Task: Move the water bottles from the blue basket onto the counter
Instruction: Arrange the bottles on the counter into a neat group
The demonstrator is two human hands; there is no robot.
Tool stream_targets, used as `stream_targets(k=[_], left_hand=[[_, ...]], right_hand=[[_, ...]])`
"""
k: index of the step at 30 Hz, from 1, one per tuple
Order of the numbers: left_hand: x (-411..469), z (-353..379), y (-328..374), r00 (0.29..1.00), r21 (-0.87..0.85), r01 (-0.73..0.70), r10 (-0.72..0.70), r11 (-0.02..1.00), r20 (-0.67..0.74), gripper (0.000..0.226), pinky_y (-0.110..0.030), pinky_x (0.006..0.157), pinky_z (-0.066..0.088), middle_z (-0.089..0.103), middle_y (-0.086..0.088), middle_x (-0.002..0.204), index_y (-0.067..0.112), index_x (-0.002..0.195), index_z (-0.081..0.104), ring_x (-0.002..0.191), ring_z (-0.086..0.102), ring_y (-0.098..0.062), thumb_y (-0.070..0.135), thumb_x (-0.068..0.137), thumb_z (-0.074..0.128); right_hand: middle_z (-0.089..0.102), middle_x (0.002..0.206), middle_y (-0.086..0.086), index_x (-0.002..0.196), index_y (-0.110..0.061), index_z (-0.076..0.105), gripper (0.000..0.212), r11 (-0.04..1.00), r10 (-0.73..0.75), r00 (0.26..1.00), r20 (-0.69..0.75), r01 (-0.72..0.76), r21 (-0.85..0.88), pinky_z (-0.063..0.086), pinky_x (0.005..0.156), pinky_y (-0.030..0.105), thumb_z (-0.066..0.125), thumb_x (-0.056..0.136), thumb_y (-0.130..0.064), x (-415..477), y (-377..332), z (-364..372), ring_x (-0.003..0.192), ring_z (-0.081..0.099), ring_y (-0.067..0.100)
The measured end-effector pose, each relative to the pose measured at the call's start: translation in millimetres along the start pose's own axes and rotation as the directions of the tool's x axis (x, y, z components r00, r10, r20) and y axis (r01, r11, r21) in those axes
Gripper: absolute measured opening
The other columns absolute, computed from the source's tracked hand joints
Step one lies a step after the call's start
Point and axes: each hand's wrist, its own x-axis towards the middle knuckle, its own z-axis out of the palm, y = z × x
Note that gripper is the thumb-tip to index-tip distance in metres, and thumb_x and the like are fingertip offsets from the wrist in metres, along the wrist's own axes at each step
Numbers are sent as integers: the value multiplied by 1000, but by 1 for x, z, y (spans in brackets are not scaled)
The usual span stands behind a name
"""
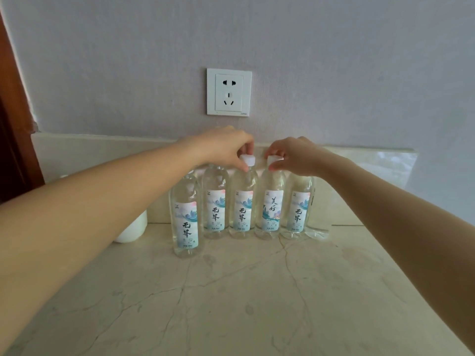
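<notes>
Five water bottles (241, 209) stand on the tabletop (231, 291), left hand (223, 147) and right hand (293, 156) each pinching a cap (247, 159), so the task looks nearly done; basket unseen.

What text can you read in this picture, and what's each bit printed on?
"无界": first bottle, second bottle, third bottle, fifth bottle, counted from the left.
"美好": fourth bottle.
Labels' small print and wall socket corner mark: too blurred.
</notes>
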Motion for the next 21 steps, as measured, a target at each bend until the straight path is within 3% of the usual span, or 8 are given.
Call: stream_targets(k=[5,10,12,14,17,21], left_hand=[[-6,-2,2,1000,-11,16,-16,1000,9,39,-30,76,41,66,6,109,24,114,60,104,57,-16,41,81,73],[-26,-21,-10,996,132,74,-80,988,38,57,-34,84,44,50,2,104,21,125,51,108,52,-20,57,82,64],[-36,-34,-21,981,205,142,-165,968,100,57,-35,85,46,52,2,102,21,120,54,102,53,-21,63,83,58],[-46,-47,-29,929,251,208,-272,945,252,55,-31,78,47,60,4,91,20,109,59,89,59,-20,67,81,55],[-53,-52,-39,870,119,279,-304,953,388,48,-26,65,52,65,3,81,18,96,63,72,69,-16,62,77,64],[-55,-51,-45,840,23,322,-297,946,453,43,-23,60,54,69,-3,85,11,96,64,73,73,-17,48,77,74]], right_hand=[[60,130,3,127,-18,58,40,999,0,1000,-6,1,54,35,87,26,65,89,-29,-4,0,2,119,54,23],[62,128,2,126,-18,59,44,994,4,999,-33,-1,107,39,89,26,70,86,-31,-9,1,1,116,57,20],[64,126,2,126,-19,59,50,994,24,1000,-13,-22,110,42,95,30,72,82,-38,-10,3,0,115,59,20],[66,122,2,125,-20,59,53,992,52,999,3,-52,114,44,97,34,72,80,-45,-11,6,-4,114,59,21],[67,120,3,125,-17,60,51,993,77,997,31,-79,90,44,96,35,66,84,-47,-14,8,-12,114,59,24],[68,113,1,112,-16,65,43,995,93,995,43,-94,18,48,93,36,65,84,-49,-16,13,-17,106,61,22]])
